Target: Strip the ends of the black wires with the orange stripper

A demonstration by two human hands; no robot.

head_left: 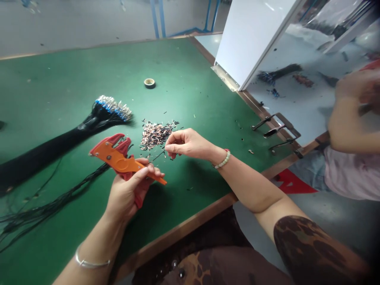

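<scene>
My left hand (130,188) is wrapped round the handles of an orange and red wire stripper (118,156), its jaws pointing up and left. In my right hand (185,144), thumb and fingers pinch the end of a thin black wire (158,156), which runs down and left toward the tool. Just behind my right fingers lies a pile of short wire and insulation scraps (156,134). Loose black wires (80,182) trail across the table to the left, partly hidden behind the stripper. Above them rests a thick bundle of black wires (59,138) with blue and silvery ends.
A roll of tape (149,83) lies farther back on the green table (89,75). At the right edge are a metal clamp-like bracket (279,128) and a white upright panel (252,35). A co-worker (353,118) sits beyond, beside another table with wires.
</scene>
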